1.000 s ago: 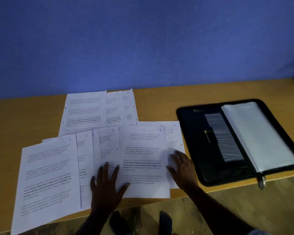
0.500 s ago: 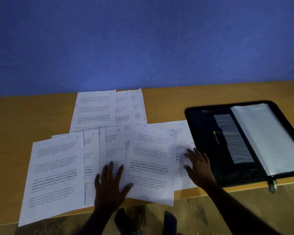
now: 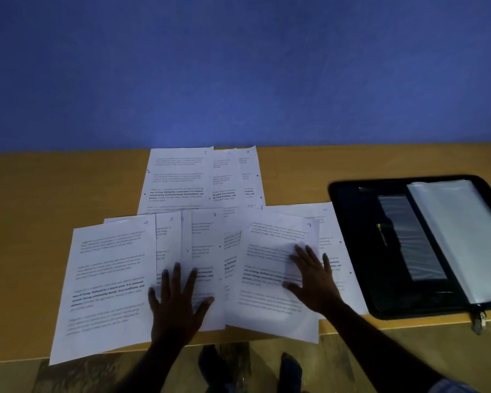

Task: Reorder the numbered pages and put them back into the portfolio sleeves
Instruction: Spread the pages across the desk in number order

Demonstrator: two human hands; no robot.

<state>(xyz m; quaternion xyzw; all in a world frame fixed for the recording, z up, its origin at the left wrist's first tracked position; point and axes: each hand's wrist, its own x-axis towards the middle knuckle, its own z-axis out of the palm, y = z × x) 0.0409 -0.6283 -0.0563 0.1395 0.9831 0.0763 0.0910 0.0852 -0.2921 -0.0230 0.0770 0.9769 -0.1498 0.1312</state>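
Pages (image 3: 111,279), blue-numbered, in overlapping rows under flat, spread-fingered left hand (image 3: 176,304) and right hand (image 3: 313,282).

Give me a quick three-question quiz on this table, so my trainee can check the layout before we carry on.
1. True or false: the portfolio is zipped shut.
2. How does page 9 lie relative to page 10? A) partly over it B) wholly under it C) apart from it
3. Fill in: the right hand rests flat on page ___.
Key: 1 false; 2 A; 3 nine.
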